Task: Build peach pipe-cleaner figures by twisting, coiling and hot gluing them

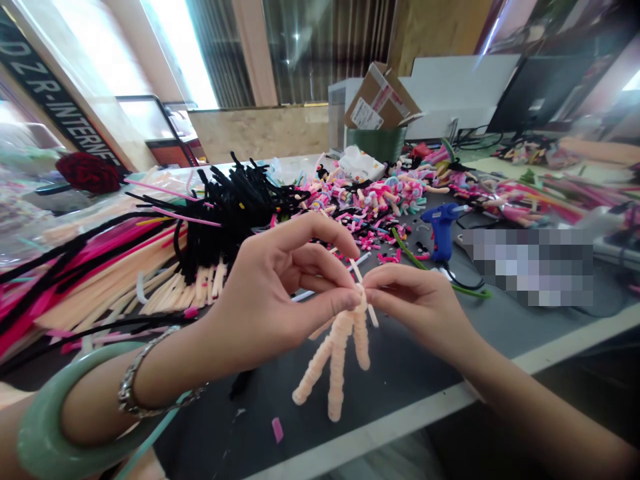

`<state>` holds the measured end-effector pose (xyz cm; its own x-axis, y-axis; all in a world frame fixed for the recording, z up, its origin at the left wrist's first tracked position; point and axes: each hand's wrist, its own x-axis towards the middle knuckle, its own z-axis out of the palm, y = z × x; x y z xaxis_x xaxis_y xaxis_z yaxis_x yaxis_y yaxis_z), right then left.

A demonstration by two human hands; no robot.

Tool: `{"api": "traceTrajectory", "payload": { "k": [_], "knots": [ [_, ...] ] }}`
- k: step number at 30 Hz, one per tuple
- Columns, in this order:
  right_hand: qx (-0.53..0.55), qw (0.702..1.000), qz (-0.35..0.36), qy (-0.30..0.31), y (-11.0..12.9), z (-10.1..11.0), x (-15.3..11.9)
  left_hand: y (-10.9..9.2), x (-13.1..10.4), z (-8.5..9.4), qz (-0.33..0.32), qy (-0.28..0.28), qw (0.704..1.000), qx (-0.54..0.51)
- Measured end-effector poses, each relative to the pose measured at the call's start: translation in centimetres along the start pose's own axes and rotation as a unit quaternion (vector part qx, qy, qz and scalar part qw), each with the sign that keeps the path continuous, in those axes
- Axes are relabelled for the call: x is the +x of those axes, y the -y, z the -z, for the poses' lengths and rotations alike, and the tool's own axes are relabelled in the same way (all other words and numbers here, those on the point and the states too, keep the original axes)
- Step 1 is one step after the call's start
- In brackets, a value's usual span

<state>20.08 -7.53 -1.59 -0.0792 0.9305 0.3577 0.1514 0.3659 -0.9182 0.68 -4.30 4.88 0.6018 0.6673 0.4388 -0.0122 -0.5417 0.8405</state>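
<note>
Green bangle (41, 423) foremost, left hand (270, 293) and right hand (425, 300) pinch a fuzzy peach figure (339, 367); a slackened grip could unravel it.

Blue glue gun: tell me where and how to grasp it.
The blue glue gun is probably best gripped by its handle, coming from the near left: the handle extends toward the person, while the nozzle points right, away from that approach.
</note>
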Motion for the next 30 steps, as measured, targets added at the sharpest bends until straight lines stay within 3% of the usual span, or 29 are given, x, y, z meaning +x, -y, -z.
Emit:
{"api": "traceTrajectory", "payload": {
  "k": [5, 12, 20, 30],
  "knots": [
    [-0.007, 1.0, 0.003, -0.001, 0.05, 0.08, -0.07, 0.13, 0.13, 0.07, 0.016, 0.004, 1.0, -0.001],
    [-0.014, 1.0, -0.009, -0.003, -0.03, 0.0, -0.05, 0.64, 0.25, 0.06, 0.104, 0.021, 0.987, -0.117],
    [-0.013, 1.0, -0.014, -0.001, -0.29, -0.01, -0.06, 0.6, 0.31, -0.1, 0.124, -0.002, 0.978, -0.166],
    [-0.031, 0.999, -0.009, -0.003, -0.19, 0.07, -0.14, 0.71, 0.21, 0.0, 0.128, 0.01, 0.975, -0.179]
  ]
}}
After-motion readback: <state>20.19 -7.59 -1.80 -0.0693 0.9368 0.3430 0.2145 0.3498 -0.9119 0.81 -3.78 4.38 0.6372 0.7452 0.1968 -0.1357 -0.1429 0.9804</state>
